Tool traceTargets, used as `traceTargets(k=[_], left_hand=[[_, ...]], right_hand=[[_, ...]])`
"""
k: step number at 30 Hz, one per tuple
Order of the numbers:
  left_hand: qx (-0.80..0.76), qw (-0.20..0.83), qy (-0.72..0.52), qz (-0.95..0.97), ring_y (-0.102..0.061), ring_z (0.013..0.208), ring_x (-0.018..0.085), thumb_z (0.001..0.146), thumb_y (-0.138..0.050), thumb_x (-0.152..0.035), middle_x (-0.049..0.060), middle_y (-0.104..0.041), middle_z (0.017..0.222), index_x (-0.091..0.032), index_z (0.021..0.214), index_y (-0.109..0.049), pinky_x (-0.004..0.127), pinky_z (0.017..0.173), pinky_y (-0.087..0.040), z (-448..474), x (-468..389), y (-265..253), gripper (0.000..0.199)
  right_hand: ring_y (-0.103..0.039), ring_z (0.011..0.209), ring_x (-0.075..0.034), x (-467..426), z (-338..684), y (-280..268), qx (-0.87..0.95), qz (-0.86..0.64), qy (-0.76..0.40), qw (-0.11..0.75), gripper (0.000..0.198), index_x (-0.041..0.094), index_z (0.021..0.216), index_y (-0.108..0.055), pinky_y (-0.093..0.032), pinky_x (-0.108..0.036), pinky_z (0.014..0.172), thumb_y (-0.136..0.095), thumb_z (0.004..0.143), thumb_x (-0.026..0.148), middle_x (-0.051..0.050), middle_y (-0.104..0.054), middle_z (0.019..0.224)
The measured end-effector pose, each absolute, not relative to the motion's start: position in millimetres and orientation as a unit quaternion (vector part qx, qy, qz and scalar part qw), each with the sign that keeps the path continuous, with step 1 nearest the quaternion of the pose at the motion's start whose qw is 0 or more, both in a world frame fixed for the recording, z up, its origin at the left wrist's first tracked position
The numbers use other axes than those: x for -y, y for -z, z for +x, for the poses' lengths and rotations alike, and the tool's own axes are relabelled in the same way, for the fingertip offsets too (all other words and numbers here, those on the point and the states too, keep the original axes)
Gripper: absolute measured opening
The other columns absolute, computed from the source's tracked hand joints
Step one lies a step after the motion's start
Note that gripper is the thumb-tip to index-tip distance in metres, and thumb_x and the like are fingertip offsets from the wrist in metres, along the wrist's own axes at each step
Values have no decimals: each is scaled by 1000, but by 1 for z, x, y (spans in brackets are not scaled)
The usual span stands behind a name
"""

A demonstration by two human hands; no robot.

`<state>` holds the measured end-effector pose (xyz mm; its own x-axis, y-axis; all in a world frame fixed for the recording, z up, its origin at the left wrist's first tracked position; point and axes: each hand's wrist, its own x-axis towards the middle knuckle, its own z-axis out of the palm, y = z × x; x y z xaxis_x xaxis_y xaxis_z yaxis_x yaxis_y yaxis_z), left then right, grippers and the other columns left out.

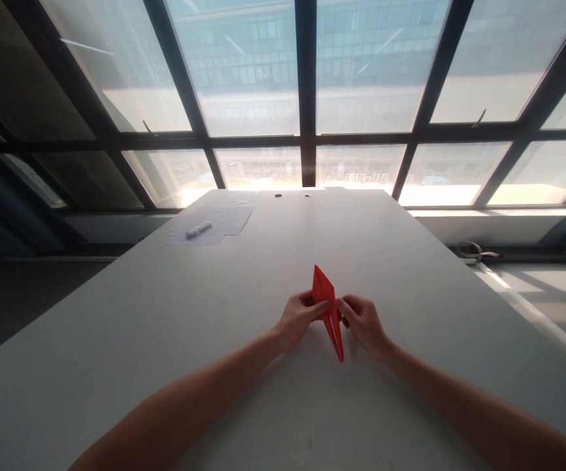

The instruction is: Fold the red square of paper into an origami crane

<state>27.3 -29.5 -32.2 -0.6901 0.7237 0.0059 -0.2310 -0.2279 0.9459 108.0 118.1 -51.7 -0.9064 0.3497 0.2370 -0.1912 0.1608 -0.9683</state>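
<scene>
A folded piece of red origami paper (324, 288) is held just above the white table (243, 288), in the middle of the view. It is a narrow diamond with a point at the far end and two slim, split legs toward me. My left hand (298, 319) pinches it from the left, thumb across its front face and fingers behind. On the other side my right hand (362, 322) grips the right edge near the middle, thumb and index finger pressed together. The fingers behind the paper are partly hidden.
White paper sheets (233, 221) lie at the far left of the table, with a rolled whitish item (198, 229) on them. Two round holes are near the far edge. Large dark-framed windows stand beyond. A curved metallic item (470, 250) is past the table's right edge.
</scene>
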Motion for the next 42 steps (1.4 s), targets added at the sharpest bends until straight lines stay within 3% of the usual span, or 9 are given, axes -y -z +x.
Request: traceTargets(k=[5, 9, 15, 23, 31, 36, 42], left_hand=[[-489, 364, -772, 182, -63, 83, 19, 68, -85, -35, 12, -67, 99, -11, 100, -69, 30, 79, -51, 17, 34, 33, 43], [-465, 378, -778, 189, -62, 85, 18, 70, -85, -36, 10, -65, 99, -12, 102, -68, 30, 81, -50, 13, 35, 36, 43], [-444, 393, -780, 200, -62, 83, 16, 68, -86, -35, 11, -65, 100, -10, 106, -68, 29, 80, -50, 12, 35, 39, 49], [-441, 392, -782, 203, -63, 87, 19, 67, -87, -35, 10, -67, 99, -11, 101, -70, 32, 84, -48, 13, 36, 36, 45], [-417, 434, -777, 182, -63, 77, 15, 62, -90, -34, 10, -68, 89, -9, 96, -71, 28, 80, -48, 13, 37, 36, 46], [-408, 438, -780, 182, -63, 78, 15, 63, -89, -32, 9, -69, 90, -9, 95, -72, 28, 81, -48, 13, 37, 37, 42], [-434, 414, -766, 232, -64, 94, 22, 72, -84, -29, 13, -68, 103, -11, 99, -70, 38, 91, -48, 16, 35, 33, 36]], right_hand=[[-63, 78, -17, -119, 112, 45, 783, 6, -546, 299, 17, 21, 100, -63, -51, -26, 61, -56, 89, 32, -7, -66, 93], [-60, 74, -15, -124, 113, 46, 834, 90, -450, 306, 22, 25, 110, -64, -52, -28, 59, -55, 90, 28, -8, -63, 106], [-60, 79, -16, -129, 110, 50, 828, 136, -410, 356, 32, 28, 120, -61, -53, -31, 65, -64, 89, 22, -7, -64, 107], [-62, 94, -21, -128, 110, 48, 828, 163, -390, 368, 32, 29, 118, -61, -53, -31, 65, -62, 89, 15, -9, -63, 112], [-62, 99, -23, -129, 111, 46, 822, 182, -357, 404, 47, 30, 131, -58, -56, -39, 80, -64, 87, 14, -10, -66, 110], [-62, 93, -21, -128, 111, 45, 812, 165, -409, 381, 38, 28, 124, -64, -54, -36, 77, -57, 91, 12, -9, -66, 105], [-63, 76, -17, -125, 109, 50, 755, 58, -585, 288, 13, 23, 97, -71, -53, -29, 67, -63, 89, 29, -5, -69, 87]])
